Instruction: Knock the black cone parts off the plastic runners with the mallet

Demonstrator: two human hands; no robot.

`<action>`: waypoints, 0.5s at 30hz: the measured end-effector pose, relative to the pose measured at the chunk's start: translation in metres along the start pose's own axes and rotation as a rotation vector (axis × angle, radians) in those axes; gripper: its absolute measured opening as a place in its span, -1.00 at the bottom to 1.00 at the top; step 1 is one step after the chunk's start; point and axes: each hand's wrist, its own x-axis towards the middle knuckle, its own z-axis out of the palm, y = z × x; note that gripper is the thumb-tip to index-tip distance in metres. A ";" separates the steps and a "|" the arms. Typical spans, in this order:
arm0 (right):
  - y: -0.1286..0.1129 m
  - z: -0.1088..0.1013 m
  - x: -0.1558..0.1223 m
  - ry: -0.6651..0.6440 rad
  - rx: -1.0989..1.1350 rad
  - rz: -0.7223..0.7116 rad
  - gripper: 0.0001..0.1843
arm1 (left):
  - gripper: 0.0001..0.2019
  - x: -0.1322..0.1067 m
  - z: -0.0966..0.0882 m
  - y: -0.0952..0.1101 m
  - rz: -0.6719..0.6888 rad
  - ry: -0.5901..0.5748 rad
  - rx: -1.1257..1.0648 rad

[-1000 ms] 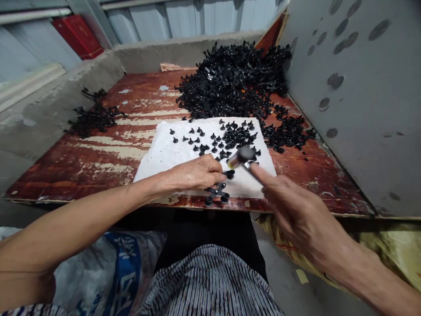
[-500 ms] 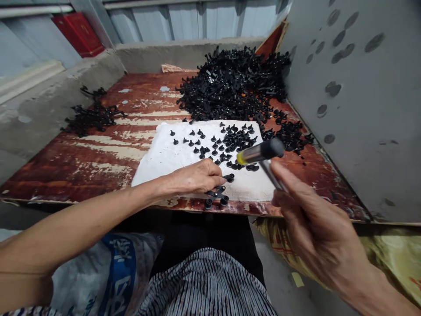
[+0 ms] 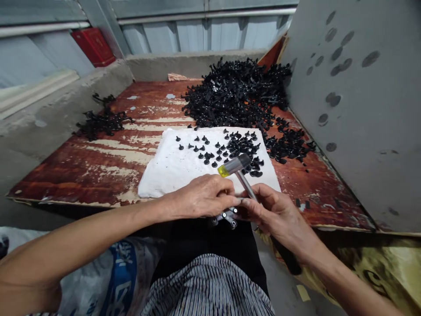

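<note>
While both curl, the left hand (image 3: 206, 196) pinches a linked part (image 3: 228, 218); the right hand (image 3: 279, 215) grips a hammer (image 3: 234, 165).

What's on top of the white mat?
Small black parts, densest toward the mat's right side. Whatever lies behind the hammer head, left hand and right hand is hidden.

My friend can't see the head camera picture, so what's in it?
A left hand holds a jointed part beside a right hand gripping a hammer, at the near edge of a worn table. Small black pieces dot a white mat, with a big black pile behind.
</note>
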 end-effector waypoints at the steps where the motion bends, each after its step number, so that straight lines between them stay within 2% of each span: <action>1: 0.002 0.001 -0.001 0.049 0.008 0.006 -0.72 | -0.71 -0.006 -0.002 -0.001 -0.067 0.098 0.013; 3: 0.002 0.001 -0.004 0.179 -0.020 0.012 -0.72 | -0.68 -0.018 -0.005 -0.004 -0.186 0.269 0.009; 4: 0.002 0.001 -0.006 0.225 -0.035 0.022 -0.72 | -0.67 -0.023 -0.006 -0.006 -0.210 0.308 -0.007; 6: -0.001 0.004 -0.006 0.261 -0.048 0.029 -0.72 | -0.66 -0.029 -0.004 -0.009 -0.194 0.281 -0.063; 8: -0.003 0.011 -0.005 0.243 -0.065 0.008 -0.73 | -0.64 -0.029 0.001 -0.010 -0.154 0.228 -0.125; 10: -0.005 0.018 -0.003 0.203 -0.088 -0.021 -0.75 | -0.65 -0.024 0.007 -0.011 -0.127 0.224 -0.173; 12: -0.006 0.023 -0.001 0.163 -0.121 -0.034 -0.77 | -0.70 -0.018 0.010 -0.013 -0.136 0.216 -0.252; 15: -0.004 0.018 -0.001 0.153 -0.164 -0.033 -0.74 | -0.76 -0.009 0.003 -0.016 -0.200 0.153 -0.402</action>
